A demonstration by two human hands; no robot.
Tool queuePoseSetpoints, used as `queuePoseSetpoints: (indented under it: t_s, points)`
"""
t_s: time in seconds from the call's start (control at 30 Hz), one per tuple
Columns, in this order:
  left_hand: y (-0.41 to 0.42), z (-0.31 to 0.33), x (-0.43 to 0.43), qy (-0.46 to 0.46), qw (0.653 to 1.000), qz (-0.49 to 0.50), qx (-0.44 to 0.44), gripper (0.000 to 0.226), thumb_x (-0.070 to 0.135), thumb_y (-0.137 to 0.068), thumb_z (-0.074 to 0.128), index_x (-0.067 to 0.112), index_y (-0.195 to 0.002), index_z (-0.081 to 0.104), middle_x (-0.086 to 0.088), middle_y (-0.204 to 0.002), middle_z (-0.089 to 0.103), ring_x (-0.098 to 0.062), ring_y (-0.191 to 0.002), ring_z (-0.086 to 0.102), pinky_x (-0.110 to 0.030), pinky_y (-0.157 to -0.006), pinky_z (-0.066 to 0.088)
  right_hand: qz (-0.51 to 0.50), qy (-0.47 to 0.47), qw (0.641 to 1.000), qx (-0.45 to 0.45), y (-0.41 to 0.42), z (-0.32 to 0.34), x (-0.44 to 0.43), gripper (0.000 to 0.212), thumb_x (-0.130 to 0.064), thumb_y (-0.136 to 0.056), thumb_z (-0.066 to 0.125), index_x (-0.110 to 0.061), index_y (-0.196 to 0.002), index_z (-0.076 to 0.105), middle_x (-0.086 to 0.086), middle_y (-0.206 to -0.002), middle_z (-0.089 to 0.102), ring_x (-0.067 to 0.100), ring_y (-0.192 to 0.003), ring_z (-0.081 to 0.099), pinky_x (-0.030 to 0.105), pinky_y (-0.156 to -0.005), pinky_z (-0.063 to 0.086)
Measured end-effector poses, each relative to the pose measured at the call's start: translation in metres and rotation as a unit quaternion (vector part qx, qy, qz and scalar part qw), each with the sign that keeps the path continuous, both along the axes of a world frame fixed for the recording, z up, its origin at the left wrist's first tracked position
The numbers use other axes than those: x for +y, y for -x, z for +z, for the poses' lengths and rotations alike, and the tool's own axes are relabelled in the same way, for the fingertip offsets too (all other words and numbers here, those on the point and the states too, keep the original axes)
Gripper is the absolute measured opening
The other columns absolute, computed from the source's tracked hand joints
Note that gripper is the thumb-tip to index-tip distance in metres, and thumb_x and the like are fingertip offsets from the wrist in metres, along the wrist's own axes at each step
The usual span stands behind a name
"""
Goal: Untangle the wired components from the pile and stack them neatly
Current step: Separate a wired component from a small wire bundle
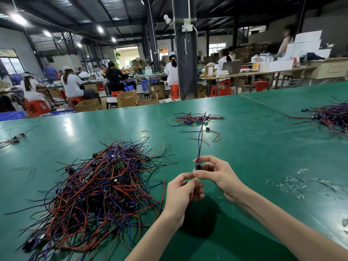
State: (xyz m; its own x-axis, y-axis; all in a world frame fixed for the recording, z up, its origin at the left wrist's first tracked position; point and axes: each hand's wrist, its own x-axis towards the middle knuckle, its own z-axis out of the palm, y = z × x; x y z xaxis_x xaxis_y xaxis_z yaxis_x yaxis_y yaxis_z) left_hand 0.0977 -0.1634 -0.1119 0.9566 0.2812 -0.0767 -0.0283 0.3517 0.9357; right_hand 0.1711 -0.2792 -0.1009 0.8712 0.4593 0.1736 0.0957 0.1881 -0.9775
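A big tangled pile [98, 187] of red, blue and black wired components lies on the green table [254, 166] at the left. One wired component [198, 165], a small dark board, is held upright in front of me; its blue and red wires rise away from me. My right hand [216, 173] pinches the board between thumb and fingers. My left hand [183, 194] grips its lower wires just beneath, fingertips touching the right hand. A smaller stack of components [195, 118] lies further back at the centre.
One loose component [208, 129] with red wires lies behind the hands. Another wire heap [331, 117] sits at the far right, a small bundle [13, 139] at the far left. Clear scraps [290, 185] litter the right side. Seated workers [73, 83] and cardboard boxes [126, 98] are beyond the table's far edge.
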Motion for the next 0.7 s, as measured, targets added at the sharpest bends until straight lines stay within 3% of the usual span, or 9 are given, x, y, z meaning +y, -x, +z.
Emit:
queuePoseSetpoints:
  t_s: [0.27,0.43,0.7]
  points:
    - [0.0007,0.0030,0.0013,0.014,1.000,-0.007,0.012,0.008,-0.005,-0.092,0.053,-0.001,-0.092,0.060,-0.014,-0.067,0.062,-0.015,-0.050,0.056,-0.024,-0.048,0.051,0.007,0.013,1.000,-0.002,-0.0008,-0.0002,0.0004,0.028,0.004,-0.074,0.074,-0.014,-0.096,0.068,0.004,-0.073,0.066,0.013,-0.069,0.061,0.024,-0.076,0.048]
    - [0.0023,0.0043,-0.0007,0.041,0.998,-0.032,0.023,0.010,-0.007,-0.091,0.052,-0.001,-0.096,0.058,-0.014,-0.069,0.066,-0.016,-0.051,0.059,-0.024,-0.052,0.054,-0.004,0.010,1.000,0.009,-0.0039,-0.0003,-0.0014,0.028,0.002,-0.076,0.073,-0.013,-0.099,0.067,0.003,-0.076,0.068,0.009,-0.067,0.062,0.017,-0.065,0.049]
    - [0.0039,0.0039,0.0002,0.007,0.999,-0.032,0.031,0.008,-0.006,-0.091,0.054,-0.001,-0.090,0.059,-0.014,-0.066,0.067,-0.014,-0.049,0.058,-0.023,-0.050,0.052,0.037,0.040,0.999,-0.001,-0.0044,-0.0014,-0.0029,0.035,0.006,-0.075,0.072,-0.015,-0.102,0.064,0.003,-0.073,0.068,0.012,-0.068,0.063,0.019,-0.070,0.051]
